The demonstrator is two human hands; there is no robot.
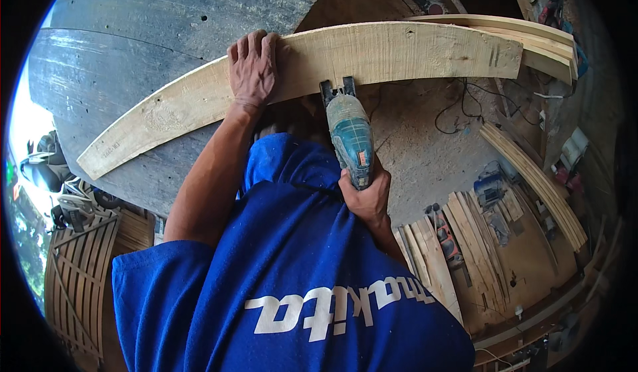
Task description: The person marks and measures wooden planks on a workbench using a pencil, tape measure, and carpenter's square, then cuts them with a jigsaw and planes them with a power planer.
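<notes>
A long curved pale wooden board (pixel 452 51) lies across the upper middle of the view, its left part over a dark grey sheet surface (pixel 126 59). My left hand (pixel 254 73) grips the board left of centre, fingers bent over its far edge. My right hand (pixel 365 196) is wrapped round the back of a dusty teal jigsaw (pixel 352 132), whose shoe meets the near edge of the board just right of my left hand. The blade is hidden. My blue shirt fills much of the lower view.
More curved strips (pixel 551 43) lie behind the board at right. Black cords (pixel 465 106) hang below it. Another bundle of curved strips (pixel 531 179), loose planks (pixel 468 252) and a blue tool (pixel 488 186) sit at lower right. Slatted wooden panels (pixel 73 279) and motorbikes (pixel 43 166) are at left.
</notes>
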